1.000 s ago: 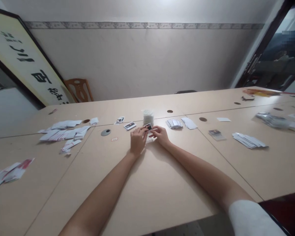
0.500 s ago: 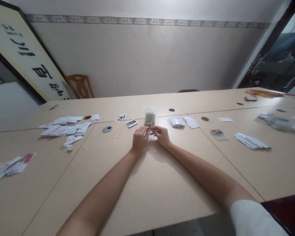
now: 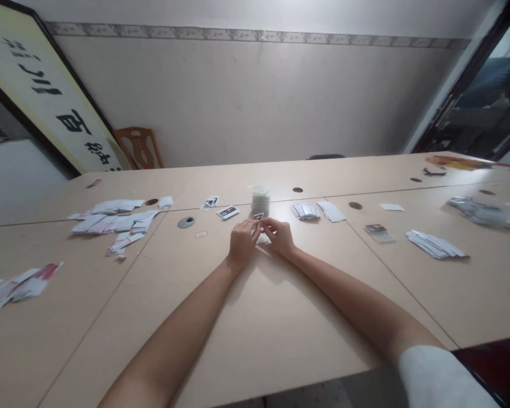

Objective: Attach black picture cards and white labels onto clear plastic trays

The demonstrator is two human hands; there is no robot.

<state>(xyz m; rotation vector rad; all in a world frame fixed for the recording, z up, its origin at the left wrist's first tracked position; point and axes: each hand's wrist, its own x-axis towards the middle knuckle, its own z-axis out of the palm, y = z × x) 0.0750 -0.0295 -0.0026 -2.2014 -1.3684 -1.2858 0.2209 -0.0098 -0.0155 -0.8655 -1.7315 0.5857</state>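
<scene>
Near the middle of the table, my left hand (image 3: 242, 242) pinches a small dark picture card (image 3: 258, 216) at its edge. My right hand (image 3: 281, 235) meets it from the other side, its fingertips pressed together at the card's lower right edge; whatever they pinch is too small to make out. Just behind the card stands a stack of whitish translucent sleeves (image 3: 260, 198). Under the hands lies a small whitish item (image 3: 263, 239), partly hidden. Picture cards (image 3: 228, 212) lie to the left of the hands, and a fanned pile of white cards (image 3: 305, 212) to the right.
White paper packets (image 3: 114, 221) cover part of the table's left side, with more packets (image 3: 21, 289) at the near left. A clear case (image 3: 379, 233), a row of white cards (image 3: 436, 245) and plastic bags (image 3: 476, 211) lie at the right. A wooden chair (image 3: 139, 148) stands behind.
My right fingertips have moved slightly left, closer to my left fingers and the card. The view has shifted very slightly.
</scene>
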